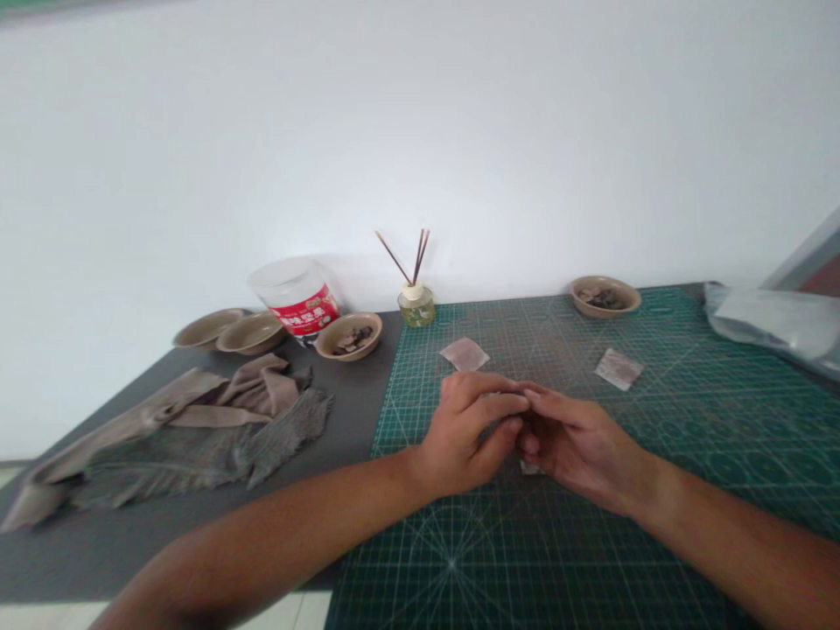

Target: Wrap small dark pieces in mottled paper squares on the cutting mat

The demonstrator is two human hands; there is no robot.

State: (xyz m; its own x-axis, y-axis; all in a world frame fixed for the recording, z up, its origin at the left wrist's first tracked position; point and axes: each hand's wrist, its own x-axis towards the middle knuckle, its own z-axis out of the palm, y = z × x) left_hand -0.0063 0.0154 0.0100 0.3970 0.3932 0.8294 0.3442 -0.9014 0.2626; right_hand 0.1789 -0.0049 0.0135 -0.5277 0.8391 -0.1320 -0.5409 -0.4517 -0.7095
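My left hand (469,429) and my right hand (577,442) meet above the green cutting mat (420,542). Their fingers are closed together at the tips, and whatever lies between them is hidden or too small to name. Below the fingers a bit of a pale packet (530,468) shows, mostly covered by my hands. A small flat pinkish packet (465,354) lies on the mat just beyond my left hand. Another flat packet, whitish with dark contents (619,369), lies past my right hand.
Bowls with dark and light pieces stand at back right (605,297) and mid-left (349,337). Near the wall are a reed diffuser (416,306), a red-labelled plastic tub (295,297) and two more bowls (253,334). A crumpled cloth (190,437) lies left, a clear plastic bag (780,324) right.
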